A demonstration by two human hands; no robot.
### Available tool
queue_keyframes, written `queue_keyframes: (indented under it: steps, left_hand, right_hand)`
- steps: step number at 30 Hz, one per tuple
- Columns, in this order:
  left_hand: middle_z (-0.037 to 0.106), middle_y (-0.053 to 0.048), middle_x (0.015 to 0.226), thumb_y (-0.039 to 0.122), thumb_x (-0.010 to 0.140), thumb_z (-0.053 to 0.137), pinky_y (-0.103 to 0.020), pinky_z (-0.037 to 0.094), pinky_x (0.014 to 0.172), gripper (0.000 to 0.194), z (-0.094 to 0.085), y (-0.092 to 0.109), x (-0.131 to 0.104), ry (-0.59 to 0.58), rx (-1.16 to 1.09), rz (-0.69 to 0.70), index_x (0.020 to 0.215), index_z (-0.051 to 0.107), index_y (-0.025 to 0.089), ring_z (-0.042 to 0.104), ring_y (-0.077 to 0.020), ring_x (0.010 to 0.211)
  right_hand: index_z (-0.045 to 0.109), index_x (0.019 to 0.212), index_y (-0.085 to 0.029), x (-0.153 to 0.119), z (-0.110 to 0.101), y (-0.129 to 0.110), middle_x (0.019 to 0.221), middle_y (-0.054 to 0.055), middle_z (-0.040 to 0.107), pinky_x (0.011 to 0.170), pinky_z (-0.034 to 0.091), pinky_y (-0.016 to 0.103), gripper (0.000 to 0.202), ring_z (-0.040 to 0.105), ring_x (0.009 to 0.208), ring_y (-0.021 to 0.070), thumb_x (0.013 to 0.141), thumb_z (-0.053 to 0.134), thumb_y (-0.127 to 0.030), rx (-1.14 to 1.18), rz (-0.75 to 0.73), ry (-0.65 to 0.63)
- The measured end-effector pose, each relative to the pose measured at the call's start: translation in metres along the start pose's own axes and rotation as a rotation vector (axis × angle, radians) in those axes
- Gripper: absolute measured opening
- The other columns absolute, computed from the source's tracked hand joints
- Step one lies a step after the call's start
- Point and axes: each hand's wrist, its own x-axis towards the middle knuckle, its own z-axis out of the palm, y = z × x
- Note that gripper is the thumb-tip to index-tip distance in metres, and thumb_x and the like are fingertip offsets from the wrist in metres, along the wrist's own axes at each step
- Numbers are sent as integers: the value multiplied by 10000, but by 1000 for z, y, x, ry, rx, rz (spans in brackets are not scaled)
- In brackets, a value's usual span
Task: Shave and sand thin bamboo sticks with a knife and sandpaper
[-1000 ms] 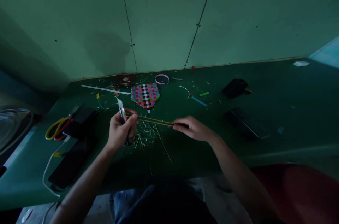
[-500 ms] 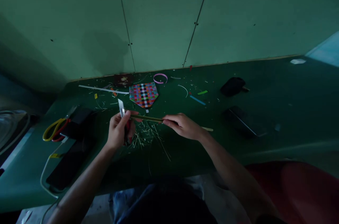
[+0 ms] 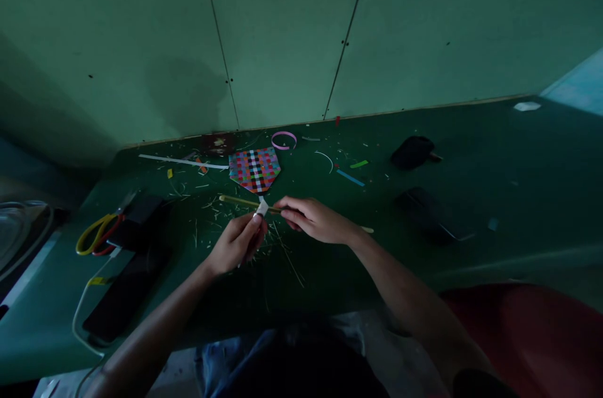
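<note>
Knife blade (image 3: 261, 207) is gripped by the left hand (image 3: 238, 242) against a thin stick (image 3: 240, 201) pinched in the right hand (image 3: 313, 220) over the counter (image 3: 471, 172).

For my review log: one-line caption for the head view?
Left hand presses a knife blade to a thin stick gripped by the right hand.

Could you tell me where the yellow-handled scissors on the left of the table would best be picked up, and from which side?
Probably by the handle loops of the scissors. The loops point toward the near-left edge of the green table and lie open there, while the blades run back toward a dark flat object. Coming from the near-left side, above the white cable, looks simplest.
</note>
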Motion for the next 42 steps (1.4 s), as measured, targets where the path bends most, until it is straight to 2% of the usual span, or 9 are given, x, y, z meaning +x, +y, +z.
queue_keyframes:
  steps: [3, 10, 13, 18, 27, 30, 42]
  left_hand:
    - [557, 33, 590, 638, 1018, 462, -172, 305, 330, 508, 2, 0, 1, -11, -21, -21, 904, 598, 162, 464, -76, 359]
    - [554, 28, 579, 628, 1017, 476, -174, 326, 338, 498, 5, -4, 1, -57, -49, -31, 864, 584, 166, 457, -77, 367]
    - [551, 29, 568, 632, 1016, 475, -181, 312, 331, 503, 6, -4, 0, -40, -51, -26, 857, 586, 167, 448, -80, 356]
    - [524, 34, 526, 627, 1020, 473, -187, 302, 350, 512, 6, -2, 0, -14, -31, -3, 800, 560, 173, 430, -77, 352]
    - [536, 38, 530, 631, 1019, 468, -192, 279, 338, 500, 3, 0, -2, 16, 18, 1, 842, 576, 176, 429, -80, 338]
    - [532, 39, 523, 621, 1026, 461, -192, 288, 349, 494, 3, 2, -3, 27, 36, 15, 845, 574, 177, 427, -81, 344]
    - [535, 45, 520, 554, 1057, 449, -183, 301, 384, 453, 2, 5, -4, 38, 138, 64, 844, 574, 174, 418, -70, 371]
  right_hand:
    - [661, 1121, -167, 5, 0, -7, 850, 25, 647, 656, 407, 276, 205, 542, 710, 136, 1078, 475, -241, 65, -10, -52]
    - [645, 1114, -165, 12, 10, -15, 796, -5, 533, 621, 363, 268, 226, 441, 683, 133, 1085, 466, -301, 197, -32, -61]
    - [658, 1111, -161, 11, 14, -15, 822, 4, 559, 619, 349, 269, 264, 426, 687, 130, 1090, 478, -352, 167, -51, -37]
    - [706, 1024, -162, 11, 19, -13, 735, -12, 546, 576, 307, 269, 310, 408, 634, 119, 1078, 516, -402, 76, -39, 67]
    - [793, 1147, -174, 9, 27, -11, 869, 51, 764, 610, 392, 267, 332, 579, 654, 125, 1050, 566, -397, 3, -38, 215]
    - [799, 1171, -191, 8, 28, -11, 840, 42, 774, 575, 381, 268, 332, 575, 611, 120, 1047, 571, -399, -25, -12, 228]
    - [770, 1266, -201, 6, 25, -11, 1005, 75, 804, 666, 447, 269, 339, 672, 750, 153, 1062, 563, -375, -61, -41, 207]
